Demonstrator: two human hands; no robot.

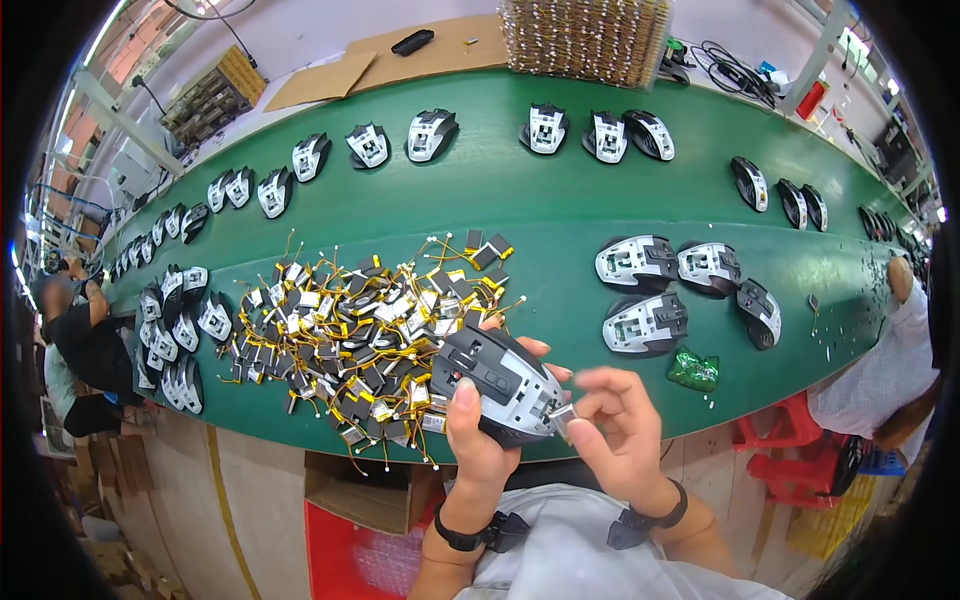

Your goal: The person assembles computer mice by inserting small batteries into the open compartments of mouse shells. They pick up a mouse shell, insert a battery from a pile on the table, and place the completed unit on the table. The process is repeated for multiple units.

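My left hand (pixel 478 430) is closed around a partly built computer mouse (pixel 500 385), black and silver-grey with open cut-outs in its shell. The thumb lies on the black end, and other fingertips show past the far side. At the mouse's right end, my right hand (pixel 622 430) pinches a small silvery battery (pixel 563 415) between thumb and finger, at the opening in the shell. Whether it sits inside the opening I cannot tell. Just left of the mouse spreads a heap of small batteries (pixel 350 345) with yellow tape and thin wires.
Several more mice (pixel 640 322) lie to the right beside a green packet (pixel 694 369). Others (pixel 432 135) line the far green belt (pixel 480 190), and a cluster (pixel 180 335) lies at left. A cardboard box (pixel 365 495) stands below the bench edge. People sit at both sides.
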